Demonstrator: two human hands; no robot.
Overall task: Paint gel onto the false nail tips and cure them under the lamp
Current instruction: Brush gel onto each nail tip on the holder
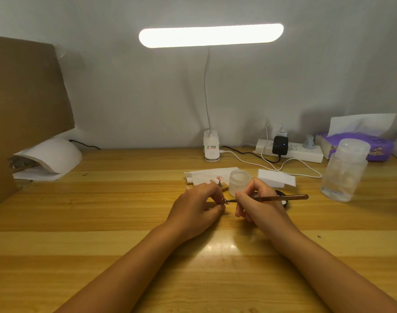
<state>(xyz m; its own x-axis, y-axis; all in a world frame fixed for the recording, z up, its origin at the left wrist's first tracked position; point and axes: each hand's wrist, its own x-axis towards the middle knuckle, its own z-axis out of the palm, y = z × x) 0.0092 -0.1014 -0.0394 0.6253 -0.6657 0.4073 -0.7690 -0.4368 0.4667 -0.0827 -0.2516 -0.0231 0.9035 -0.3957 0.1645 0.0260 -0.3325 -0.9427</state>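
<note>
My right hand [258, 199] grips a brown-handled gel brush [283, 197], its tip pointing left. The tip meets a small item pinched in the fingers of my left hand [197, 204]; that item is mostly hidden, so I cannot tell if it is a nail tip on a stand. Several pink false nail tips [215, 179] on small stands sit just behind my left hand. A small frosted jar [239, 180] stands behind my right hand. The white curing lamp [50, 158] sits at the far left of the wooden table [102, 211].
A lit desk lamp [212, 147] stands at the back centre. White paper sheets [276, 177], a power strip [290, 151] with cables, a clear plastic bottle [344, 170] and a purple tissue box [355, 143] are on the right. Cardboard [23, 98] leans at the left.
</note>
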